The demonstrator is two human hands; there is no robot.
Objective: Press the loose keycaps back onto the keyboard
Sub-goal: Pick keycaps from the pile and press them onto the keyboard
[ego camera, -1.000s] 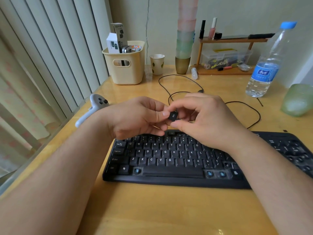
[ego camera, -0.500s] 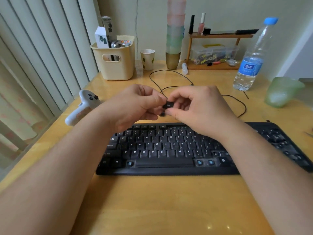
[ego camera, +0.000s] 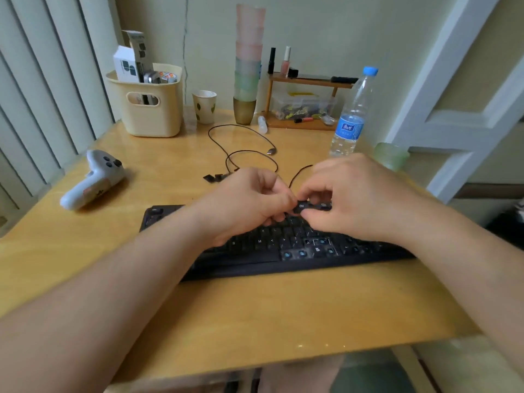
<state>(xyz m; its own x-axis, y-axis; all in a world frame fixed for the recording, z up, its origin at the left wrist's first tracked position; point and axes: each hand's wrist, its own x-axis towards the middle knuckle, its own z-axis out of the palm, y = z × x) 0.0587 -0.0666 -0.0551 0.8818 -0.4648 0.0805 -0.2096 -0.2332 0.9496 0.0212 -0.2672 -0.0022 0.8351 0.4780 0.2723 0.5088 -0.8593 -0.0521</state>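
Both my left hand (ego camera: 249,202) and right hand (ego camera: 360,199) pinch one black keycap (ego camera: 302,207) between curled fingertips, just above the keyboard (ego camera: 255,259) lying near the table's (ego camera: 255,316) front edge.

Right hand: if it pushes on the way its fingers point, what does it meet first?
The right hand points left; past the keycap it pinches, it would probably meet the left hand fingertips first.
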